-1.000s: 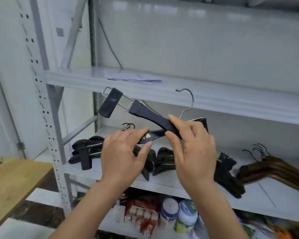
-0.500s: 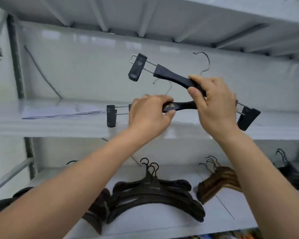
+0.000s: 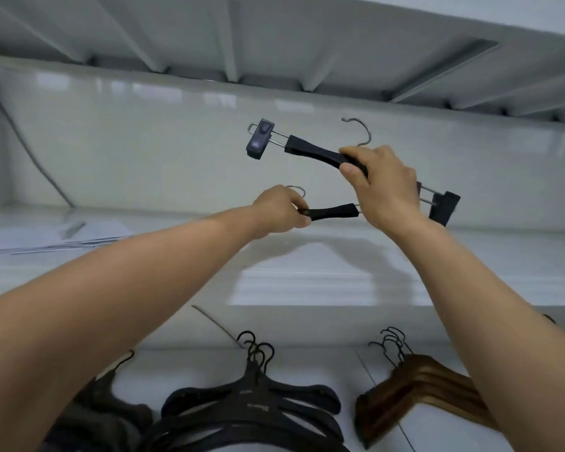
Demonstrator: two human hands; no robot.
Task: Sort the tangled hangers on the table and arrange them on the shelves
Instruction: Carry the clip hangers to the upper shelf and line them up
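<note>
On the left end of the grey metal middle shelf (image 3: 307, 275) lies a thin sheaf of white papers (image 3: 46, 236). Above that shelf, near its middle, my left hand (image 3: 281, 212) has its fingers curled tight on the centre of a slim black clip hanger with a silver wire hook (image 3: 331, 212). This one lies nearly level just over the shelf, and I cannot tell whether it touches the surface. Its right end passes behind my right hand (image 3: 385, 187).

Higher above the shelf, a second black clip hanger with a silver hook (image 3: 313, 154) slants down from left to right. Its left clip (image 3: 260, 138) is raised and its right clip (image 3: 444, 207) is low. My right hand is clamped around the middle of its bar.

Below the shelf, on the next board down, there is a dark heap of hangers (image 3: 111, 415), blurred beside my left forearm. Next comes a stack of black plastic hangers (image 3: 252, 409), then a stack of brown wooden hangers (image 3: 415, 386), partly behind my right forearm.
</note>
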